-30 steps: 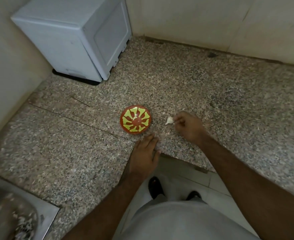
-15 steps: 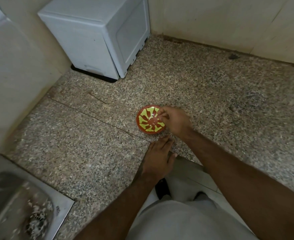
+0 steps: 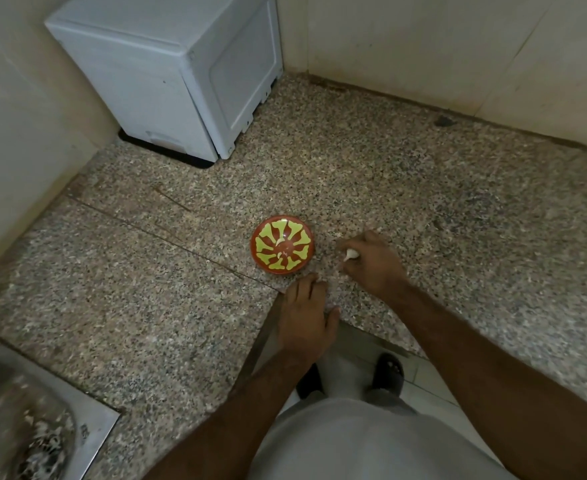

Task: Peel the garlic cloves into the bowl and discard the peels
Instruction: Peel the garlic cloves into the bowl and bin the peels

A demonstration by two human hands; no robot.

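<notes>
Half a second ago my right hand [image 3: 371, 263] was over the rim of the bowl [image 3: 281, 244]; now it sits on the counter just right of the bowl, clear of it, fingers curled and pinching a pale garlic clove [image 3: 351, 253] whose tip points down toward the stone. A second ago that hand was also right of the bowl with a white piece at its fingertips. The view has shifted as well, with the white appliance [image 3: 167, 74] larger and more central than before.

My left hand [image 3: 306, 317] has not moved: it lies flat near the counter's front edge, just in front of the bowl, fingers straight and together, holding nothing.

The bowl is red with a yellow-green petal pattern, and it stands on the speckled granite counter [image 3: 146, 306]. Inside it I can see two or three small pale cloves near the centre, which were not visible a second ago.

Far left of the bowl, at the counter's near corner, the steel sink [image 3: 25, 427] holds scattered whitish bits; I cannot tell what they are.
</notes>
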